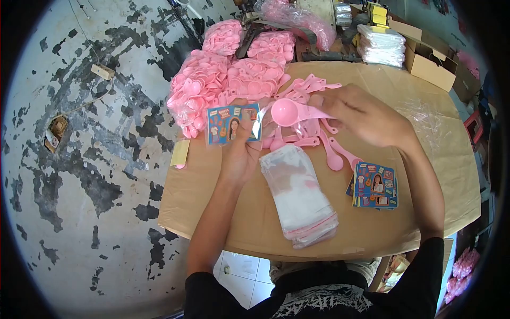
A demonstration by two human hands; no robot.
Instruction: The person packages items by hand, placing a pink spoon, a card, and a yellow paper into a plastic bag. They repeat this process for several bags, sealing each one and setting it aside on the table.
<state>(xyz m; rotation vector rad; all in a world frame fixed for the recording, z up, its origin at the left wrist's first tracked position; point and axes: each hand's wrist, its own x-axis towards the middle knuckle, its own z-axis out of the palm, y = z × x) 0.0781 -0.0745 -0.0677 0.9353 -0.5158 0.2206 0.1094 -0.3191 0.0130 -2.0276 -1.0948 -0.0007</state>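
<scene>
My left hand is closed on a clear plastic bag with a blue printed card in it, held up over the table's left half. My right hand pinches a pink measuring spoon by its handle, bowl end toward the bag's right edge. Beneath and behind the hands lie several loose pink spoons. A stack of clear plastic bags lies in front of me, slightly slanted. To its right sits a pile of blue printed cards.
Bulging bags of pink spoons crowd the table's back left. Stacked plastic packs and an open cardboard box stand at the back right. Brown paper covers the table. A peeling wall rises on the left.
</scene>
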